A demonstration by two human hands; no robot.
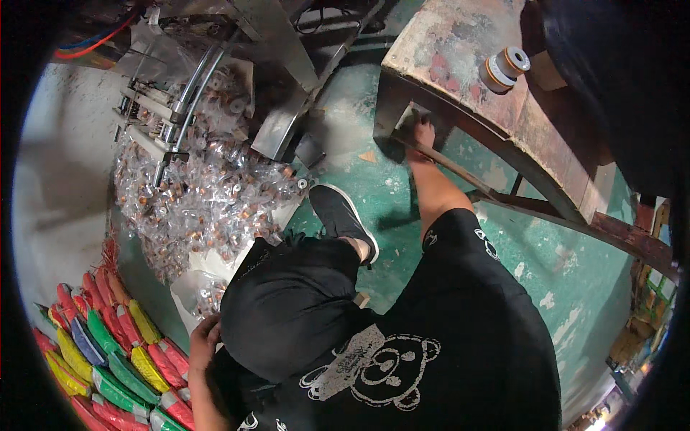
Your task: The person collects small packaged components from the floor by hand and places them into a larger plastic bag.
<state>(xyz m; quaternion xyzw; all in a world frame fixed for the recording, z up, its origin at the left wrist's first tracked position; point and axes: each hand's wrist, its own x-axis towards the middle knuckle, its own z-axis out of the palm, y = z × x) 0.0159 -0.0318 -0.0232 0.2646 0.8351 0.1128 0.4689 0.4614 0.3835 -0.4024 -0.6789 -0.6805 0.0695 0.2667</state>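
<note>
My left hand (205, 335) is beside my bent left knee, between the black trouser leg and the edge of a white sheet or bag (185, 296). Its fingers are slightly bent and apart, with nothing visible in them. My right arm stretches forward to the worn table (449, 43). Below the table's near edge, my right hand (424, 133) is closed by a small pale panel (406, 121) and the end of a thin bar (460, 171). What it grips there is shaded. Two stacked cylindrical spools (498, 75) with copper-coloured rims stand on the table.
A large heap of small clear-wrapped spools (194, 201) lies to the left, below metal machine parts (172, 118). Red, yellow, green and blue bundles (115, 345) are stacked at lower left. My black shoe (341, 219) stands on the worn green floor (392, 223). Boxes (636, 330) line the right.
</note>
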